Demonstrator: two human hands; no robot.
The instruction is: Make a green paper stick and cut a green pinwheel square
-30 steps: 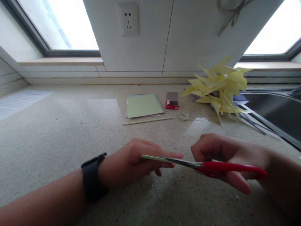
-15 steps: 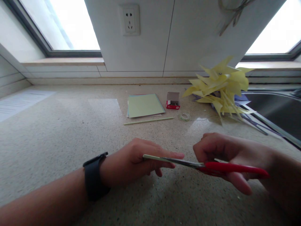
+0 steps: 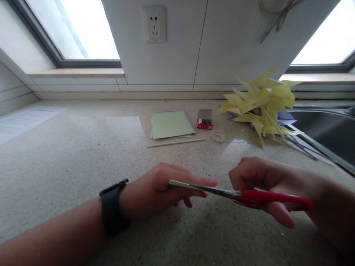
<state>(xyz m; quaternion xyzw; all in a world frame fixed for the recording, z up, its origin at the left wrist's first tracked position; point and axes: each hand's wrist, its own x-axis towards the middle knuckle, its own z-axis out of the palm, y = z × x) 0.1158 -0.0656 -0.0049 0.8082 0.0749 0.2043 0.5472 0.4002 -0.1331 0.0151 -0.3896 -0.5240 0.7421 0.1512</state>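
My right hand [image 3: 257, 177] is closed round the red handles of a pair of scissors [image 3: 266, 196], thumb through the near loop. The blades point left, at a piece of pale green paper [image 3: 179, 183] seen almost edge-on. My left hand [image 3: 166, 184], with a black watch on the wrist, pinches this paper between thumb and fingers above the counter. The blades lie along the paper's edge, beside the left fingertips; how deep they reach into it cannot be made out.
Beyond my hands lie a stack of coloured paper squares [image 3: 174, 125], a pale stick [image 3: 176, 143], a small open red box [image 3: 205, 123] and a tape roll [image 3: 219, 137]. Yellow paper pinwheels [image 3: 260, 99] are heaped at right, beside the metal sink [image 3: 330, 125]. A printed sheet [image 3: 27, 120] is far left.
The hands, scissors and paper keep almost the same place. The right thumb and the red handle have shifted very slightly; the whole view has drifted a little.
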